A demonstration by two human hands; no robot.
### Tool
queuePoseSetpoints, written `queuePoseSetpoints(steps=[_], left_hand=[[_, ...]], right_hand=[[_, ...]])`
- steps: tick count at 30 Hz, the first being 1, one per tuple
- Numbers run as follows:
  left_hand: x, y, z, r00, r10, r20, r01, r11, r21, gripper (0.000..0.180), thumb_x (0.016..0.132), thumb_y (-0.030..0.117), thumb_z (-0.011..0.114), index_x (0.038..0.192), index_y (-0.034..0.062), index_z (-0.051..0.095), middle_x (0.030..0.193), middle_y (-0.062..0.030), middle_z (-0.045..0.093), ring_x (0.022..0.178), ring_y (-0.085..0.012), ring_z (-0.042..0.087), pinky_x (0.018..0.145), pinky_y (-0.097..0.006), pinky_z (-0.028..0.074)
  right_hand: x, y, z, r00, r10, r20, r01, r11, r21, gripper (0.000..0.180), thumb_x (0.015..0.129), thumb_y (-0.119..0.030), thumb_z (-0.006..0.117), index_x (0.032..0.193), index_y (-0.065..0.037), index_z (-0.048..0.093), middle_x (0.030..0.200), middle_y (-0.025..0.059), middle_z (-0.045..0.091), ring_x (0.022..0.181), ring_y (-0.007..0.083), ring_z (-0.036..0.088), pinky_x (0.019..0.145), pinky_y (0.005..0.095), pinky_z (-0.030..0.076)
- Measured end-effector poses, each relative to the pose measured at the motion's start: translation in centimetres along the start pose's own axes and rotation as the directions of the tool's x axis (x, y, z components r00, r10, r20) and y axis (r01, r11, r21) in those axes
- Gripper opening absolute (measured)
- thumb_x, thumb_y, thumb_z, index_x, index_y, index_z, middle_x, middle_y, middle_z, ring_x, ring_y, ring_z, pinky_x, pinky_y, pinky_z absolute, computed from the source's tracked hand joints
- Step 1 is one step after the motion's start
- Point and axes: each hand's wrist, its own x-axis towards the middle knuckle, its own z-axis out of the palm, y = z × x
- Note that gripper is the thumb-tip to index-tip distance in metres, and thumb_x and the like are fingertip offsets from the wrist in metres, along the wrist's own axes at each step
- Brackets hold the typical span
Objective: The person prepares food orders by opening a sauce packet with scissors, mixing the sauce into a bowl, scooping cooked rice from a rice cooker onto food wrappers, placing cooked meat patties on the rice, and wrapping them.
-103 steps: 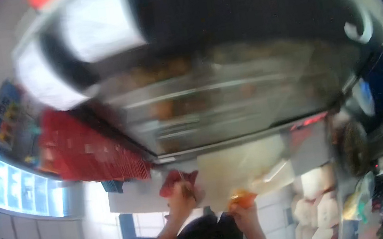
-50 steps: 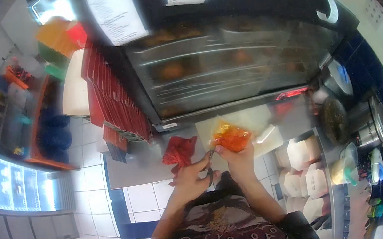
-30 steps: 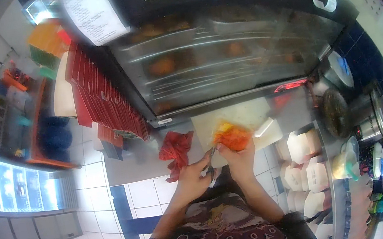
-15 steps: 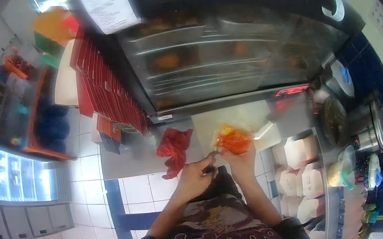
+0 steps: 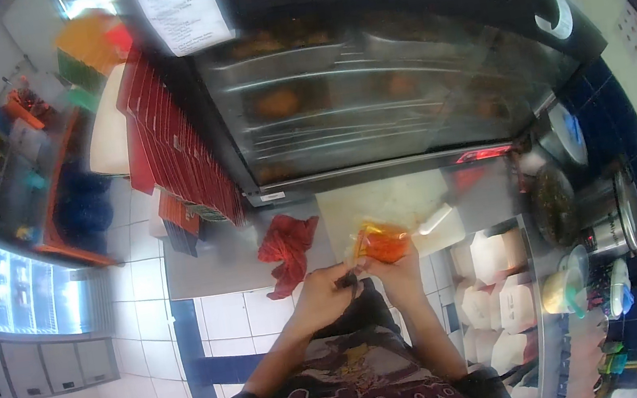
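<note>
A small clear plastic bag of orange-red food or sauce [image 5: 387, 243] is gripped by my right hand [image 5: 399, 275], its fingers wrapped around the lower side. My left hand [image 5: 324, 300] is closed beside the bag's left corner, its fingertips close to those of my right hand. Something small and dark shows at the left fingers, too unclear to name. Both hands are held at the counter's front edge, with the bag over a cream cutting board [image 5: 439, 186]. On the counter left of the bag lies a crumpled red cloth [image 5: 289, 245].
A white handle-like piece [image 5: 434, 220] lies on the board. Behind stands a glass-fronted display cabinet [image 5: 368, 86]. Stacked red folded boxes [image 5: 170, 130] rise at the left. White food boxes [image 5: 497, 251] fill a shelf at right, near a large metal pot [image 5: 609, 211].
The bag has tilted and shifted slightly left and down in my right hand. My left hand stays closed at nearly the same place.
</note>
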Motion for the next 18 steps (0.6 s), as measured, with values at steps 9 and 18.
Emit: queuePoseSetpoints(steps=[9, 18], left_hand=[[0.7, -1.0, -0.2, 0.997, -0.046, 0.066, 0.059, 0.978, -0.199, 0.021, 0.092, 0.006, 0.067, 0.112, 0.0038, 0.071, 0.086, 0.0027, 0.066, 0.082, -0.0052, 0.056, 0.076, -0.024, 0.048], [2.7, -1.3, -1.1, 0.986, 0.002, 0.169, 0.030, 0.982, -0.184, 0.029, 0.087, 0.018, 0.075, 0.112, 0.0037, 0.071, 0.086, 0.0012, 0.068, 0.083, -0.0053, 0.057, 0.077, -0.026, 0.048]], right_hand=[[-0.2, 0.9, -0.6, 0.992, 0.083, 0.092, -0.082, 0.997, -0.005, 0.053, 0.079, 0.012, 0.072, 0.126, 0.002, 0.049, 0.112, 0.0116, 0.065, 0.099, 0.0188, 0.067, 0.084, 0.0324, 0.058], [0.4, 3.7, -1.8, 0.988, 0.150, 0.039, -0.154, 0.982, 0.109, 0.055, 0.079, 0.010, 0.072, 0.128, 0.001, 0.049, 0.111, 0.0107, 0.065, 0.100, 0.0185, 0.066, 0.086, 0.0318, 0.057]])
